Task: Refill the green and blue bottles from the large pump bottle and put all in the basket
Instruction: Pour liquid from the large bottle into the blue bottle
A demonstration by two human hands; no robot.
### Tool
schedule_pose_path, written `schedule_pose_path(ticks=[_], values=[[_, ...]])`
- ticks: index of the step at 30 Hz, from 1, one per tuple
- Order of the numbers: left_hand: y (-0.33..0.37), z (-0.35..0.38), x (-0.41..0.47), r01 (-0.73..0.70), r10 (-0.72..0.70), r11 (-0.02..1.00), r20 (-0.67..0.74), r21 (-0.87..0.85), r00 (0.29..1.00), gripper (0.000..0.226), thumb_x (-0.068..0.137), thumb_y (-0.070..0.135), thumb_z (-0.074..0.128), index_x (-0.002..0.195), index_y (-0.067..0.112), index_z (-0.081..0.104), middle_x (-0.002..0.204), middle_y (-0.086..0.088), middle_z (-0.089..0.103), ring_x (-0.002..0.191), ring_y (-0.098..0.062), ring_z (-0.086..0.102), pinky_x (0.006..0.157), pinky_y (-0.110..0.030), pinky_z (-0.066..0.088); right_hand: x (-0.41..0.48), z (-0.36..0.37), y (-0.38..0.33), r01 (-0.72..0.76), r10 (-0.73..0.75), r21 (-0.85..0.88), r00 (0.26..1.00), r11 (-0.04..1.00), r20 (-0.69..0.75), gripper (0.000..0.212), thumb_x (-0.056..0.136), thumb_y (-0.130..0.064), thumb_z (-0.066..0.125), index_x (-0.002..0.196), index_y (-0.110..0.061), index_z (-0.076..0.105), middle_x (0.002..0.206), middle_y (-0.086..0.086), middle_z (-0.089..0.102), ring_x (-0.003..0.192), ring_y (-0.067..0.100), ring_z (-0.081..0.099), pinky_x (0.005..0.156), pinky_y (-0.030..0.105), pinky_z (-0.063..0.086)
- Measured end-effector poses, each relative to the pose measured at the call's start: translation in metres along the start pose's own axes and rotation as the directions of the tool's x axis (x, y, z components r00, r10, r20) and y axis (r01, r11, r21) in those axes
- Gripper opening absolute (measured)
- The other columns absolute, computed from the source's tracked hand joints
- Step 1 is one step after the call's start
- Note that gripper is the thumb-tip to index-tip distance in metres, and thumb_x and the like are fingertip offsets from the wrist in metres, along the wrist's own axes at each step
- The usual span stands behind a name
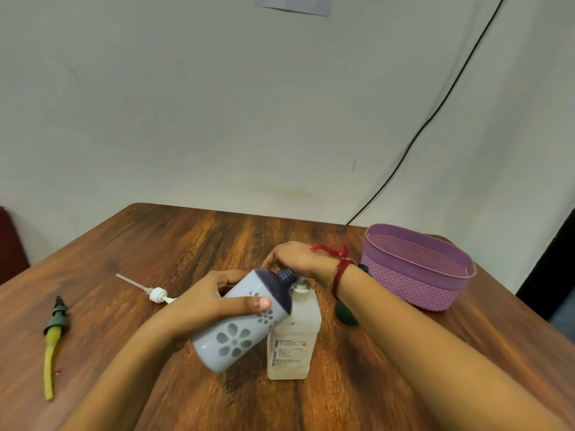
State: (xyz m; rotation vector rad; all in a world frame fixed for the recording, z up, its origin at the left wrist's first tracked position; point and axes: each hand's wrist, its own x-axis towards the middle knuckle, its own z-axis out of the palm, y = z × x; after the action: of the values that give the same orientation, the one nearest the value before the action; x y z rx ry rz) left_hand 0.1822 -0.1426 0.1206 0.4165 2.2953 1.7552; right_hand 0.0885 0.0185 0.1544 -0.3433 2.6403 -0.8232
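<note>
Hands both at table centre, head view only. Left hand (217, 301) wraps the blue bottle (239, 328), thumb across the front, fingers round the back, clamped on it and holding it off the table (186, 244). Bottle's long axis is tilted, base down-left toward the person, open dark neck up-right. Neck mouth sits just beside the spout of the large pump bottle (294, 343), which stands upright on the table immediately right of the blue one, the two bodies touching or nearly so. Right hand (292, 259) arches over the pump head from the right, wrist bent, fingers curled down. The blue bottle's top hides the contact, so cannot tell if it grips or only presses. Judgement: filling step for the blue bottle, and the next press needs mouth and spout lined up or liquid misses. Green bottle (345, 314) lies behind the right forearm, mostly hidden, near the basket (413, 281) at far right, which holds no bottle yet. White pump (155, 295) and green-yellow pump (51, 343) lie loose at left, well apart from the hands.
</note>
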Motion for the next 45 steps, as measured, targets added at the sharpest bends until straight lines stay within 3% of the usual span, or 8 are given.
schedule_pose_path(ticks=[6,10,16,24,29,35,40,45], values=[[-0.002,0.001,0.002,-0.01,0.01,1.0,-0.007,0.001,1.0,0.069,0.051,0.058,0.078,0.103,0.016,0.065,0.087,-0.012,0.074,0.071,-0.029,0.072,0.057,-0.026,0.056,-0.002,-0.001,0.0,0.011,-0.01,0.04,1.0,0.999,-0.018,0.031,0.098,-0.018,0.04,0.084,-0.018,0.067,0.101,0.002,0.057,0.091,0.019,0.052,0.085,0.034,0.05],[-0.005,0.001,0.0,0.001,-0.001,1.0,-0.008,-0.014,1.0,0.075,0.046,0.065,0.08,0.104,0.02,0.066,0.089,-0.013,0.074,0.073,-0.03,0.072,0.058,-0.027,0.057,-0.001,0.003,0.001,0.042,-0.041,0.013,0.998,0.999,-0.049,0.029,0.097,-0.013,0.038,0.101,-0.008,0.067,0.105,0.007,0.057,0.091,0.02,0.052,0.086,0.034,0.048],[-0.001,0.0,0.0,-0.008,0.009,1.0,-0.022,0.021,1.0,0.075,0.048,0.063,0.078,0.105,0.015,0.064,0.087,-0.011,0.074,0.071,-0.027,0.072,0.056,-0.024,0.056,0.0,0.002,-0.001,0.003,-0.001,0.063,1.0,0.998,-0.024,0.033,0.099,-0.016,0.036,0.08,-0.022,0.063,0.099,-0.001,0.058,0.095,0.023,0.055,0.091,0.039,0.05],[-0.001,0.006,-0.003,0.001,-0.001,1.0,-0.035,-0.011,0.999,0.066,0.052,0.055,0.073,0.102,0.011,0.064,0.083,-0.014,0.074,0.068,-0.027,0.071,0.054,-0.025,0.055,-0.009,-0.003,-0.009,0.0,0.0,0.019,1.0,1.0,-0.015,0.03,0.098,-0.014,0.038,0.108,-0.01,0.066,0.116,0.007,0.058,0.091,0.019,0.051,0.079,0.029,0.047],[-0.003,0.003,-0.002,0.011,-0.011,1.0,-0.011,-0.007,1.0,0.071,0.051,0.058,0.077,0.102,0.011,0.064,0.084,-0.014,0.074,0.067,-0.025,0.071,0.053,-0.023,0.054,-0.007,0.005,-0.001,-0.004,0.007,0.09,1.0,0.996,-0.028,0.035,0.097,-0.017,0.038,0.076,-0.02,0.066,0.092,0.001,0.06,0.098,0.027,0.057,0.091,0.04,0.051],[-0.003,0.002,0.003,-0.018,0.017,1.0,-0.021,-0.02,1.0,0.066,0.054,0.054,0.073,0.102,0.01,0.064,0.085,-0.014,0.074,0.068,-0.025,0.071,0.054,-0.023,0.054,-0.006,-0.004,-0.006,-0.014,0.014,0.005,1.0,1.0,-0.019,0.034,0.097,-0.018,0.038,0.078,-0.024,0.066,0.102,0.002,0.059,0.089,0.021,0.056,0.078,0.032,0.051],[-0.005,0.0,0.005,0.0,0.0,1.0,-0.006,-0.011,1.0,0.076,0.048,0.062,0.079,0.103,0.012,0.064,0.086,-0.013,0.074,0.069,-0.026,0.072,0.054,-0.024,0.055,-0.01,0.002,-0.003,0.008,-0.006,0.102,1.0,0.995,-0.02,0.032,0.1,-0.017,0.035,0.092,-0.016,0.067,0.087,-0.004,0.054,0.079,0.015,0.05,0.06,0.024,0.043],[-0.003,-0.001,0.006,-0.012,0.012,1.0,-0.019,-0.017,1.0,0.066,0.052,0.055,0.076,0.103,0.014,0.064,0.085,-0.013,0.074,0.068,-0.026,0.072,0.053,-0.024,0.054,-0.011,-0.007,-0.008,-0.02,0.022,0.065,1.0,0.998,-0.023,0.028,0.1,-0.018,0.038,0.091,-0.019,0.064,0.096,-0.001,0.054,0.077,0.012,0.049,0.06,0.023,0.044]])
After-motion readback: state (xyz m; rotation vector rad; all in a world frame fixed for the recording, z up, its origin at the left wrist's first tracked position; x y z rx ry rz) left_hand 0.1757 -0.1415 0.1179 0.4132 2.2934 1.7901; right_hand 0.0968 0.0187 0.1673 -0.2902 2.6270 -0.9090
